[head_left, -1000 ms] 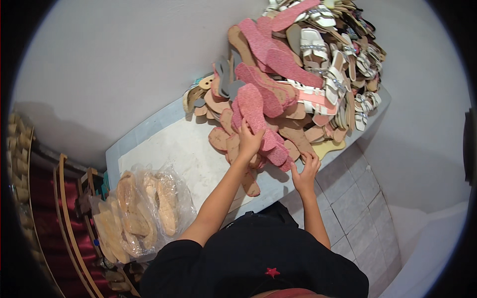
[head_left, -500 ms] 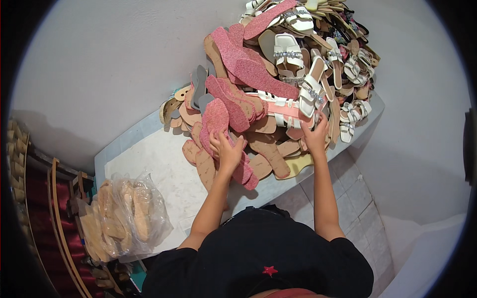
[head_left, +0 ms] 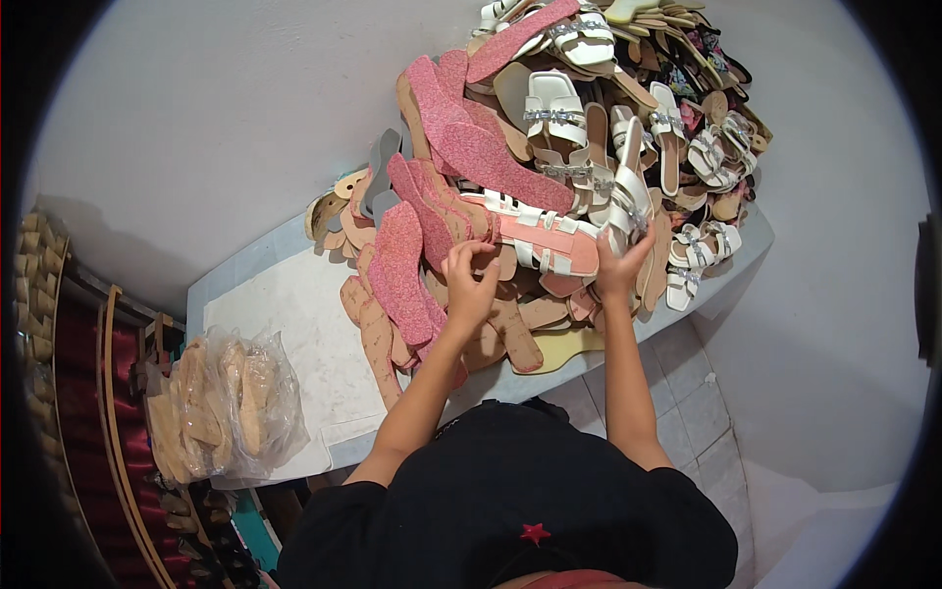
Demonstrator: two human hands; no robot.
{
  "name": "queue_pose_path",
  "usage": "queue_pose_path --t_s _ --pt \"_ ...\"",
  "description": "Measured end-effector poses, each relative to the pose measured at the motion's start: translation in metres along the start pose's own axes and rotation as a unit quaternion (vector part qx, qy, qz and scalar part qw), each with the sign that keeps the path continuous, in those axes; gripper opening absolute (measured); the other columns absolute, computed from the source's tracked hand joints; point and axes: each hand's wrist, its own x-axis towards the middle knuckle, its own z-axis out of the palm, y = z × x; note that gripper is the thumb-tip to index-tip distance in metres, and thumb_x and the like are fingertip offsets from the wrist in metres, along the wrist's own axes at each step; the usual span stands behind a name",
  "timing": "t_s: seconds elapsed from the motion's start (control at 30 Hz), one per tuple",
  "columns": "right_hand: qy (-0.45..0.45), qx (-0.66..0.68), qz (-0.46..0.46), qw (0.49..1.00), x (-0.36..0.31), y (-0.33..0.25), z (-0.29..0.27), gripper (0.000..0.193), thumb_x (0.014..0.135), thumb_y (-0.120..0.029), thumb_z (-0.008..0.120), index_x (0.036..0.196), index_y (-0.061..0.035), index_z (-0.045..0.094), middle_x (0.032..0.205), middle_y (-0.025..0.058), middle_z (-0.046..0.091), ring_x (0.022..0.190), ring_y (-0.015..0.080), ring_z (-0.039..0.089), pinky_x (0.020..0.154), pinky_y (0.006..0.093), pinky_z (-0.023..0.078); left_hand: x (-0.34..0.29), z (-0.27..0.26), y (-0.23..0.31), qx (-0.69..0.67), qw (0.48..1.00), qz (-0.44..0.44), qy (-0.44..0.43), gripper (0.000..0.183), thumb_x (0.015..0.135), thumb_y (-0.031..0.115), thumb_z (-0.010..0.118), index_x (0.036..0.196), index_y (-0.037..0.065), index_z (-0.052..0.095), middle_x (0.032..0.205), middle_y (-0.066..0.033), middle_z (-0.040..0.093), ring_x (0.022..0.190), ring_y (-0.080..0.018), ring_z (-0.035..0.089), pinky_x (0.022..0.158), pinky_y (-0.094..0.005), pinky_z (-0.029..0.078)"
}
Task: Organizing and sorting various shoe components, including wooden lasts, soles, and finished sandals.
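My right hand (head_left: 620,263) is closed on a white sandal (head_left: 629,196) with a jewelled strap, tipped up on its edge. Beneath and left of that hand lie upper pieces with white straps and a pink sole (head_left: 554,242). My left hand (head_left: 474,285) hovers over brown insoles (head_left: 513,329), thumb and fingers apart and slightly curled, with nothing visible in it. Just left of it are speckled pink insoles (head_left: 399,260), and another long pink insole (head_left: 500,162) rests higher on the pile.
A heap of white jewelled sandals (head_left: 555,108) and loose soles covers the table's right side. Clear plastic bags of tan shoe forms (head_left: 257,393) sit at the front left of the table (head_left: 245,275). Walls stand behind and to the right; a rack (head_left: 110,393) is at left.
My left hand has let go of the pink insoles and moved right. My right hand has taken hold of the jewelled white sandal and tilted it up. The view has shifted slightly.
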Motion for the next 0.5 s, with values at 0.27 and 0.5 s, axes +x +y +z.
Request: queue_pose_path --t_s 0.27,0.5 --pt "-0.261 -0.032 -0.152 0.953 -0.062 -0.050 -0.022 0.097 0.052 -0.035 0.076 0.131 -0.0069 0.027 0.123 0.0205 0.032 0.114 0.0370 0.034 0.095 0.0447 0.030 0.004 0.007 0.019 -0.473 0.843 -0.163 -0.196 0.039 0.083 0.023 0.057 0.112 0.000 0.046 0.106 -0.0083 0.054 0.099 -0.0170 0.052 0.083 -0.0297 0.043" --pt "-0.276 -0.088 -0.163 0.943 -0.045 -0.043 -0.022 0.065 0.067 -0.030 0.068 0.123 -0.0092 0.042 0.118 0.0170 0.039 0.111 0.0359 0.034 0.095 0.0438 0.028 -0.006 -0.006 0.000 -0.456 0.854 -0.240 -0.064 0.033 0.080 0.016 0.059 0.107 0.001 0.048 0.092 -0.0065 0.058 0.079 -0.0140 0.058 0.071 -0.0277 0.048"
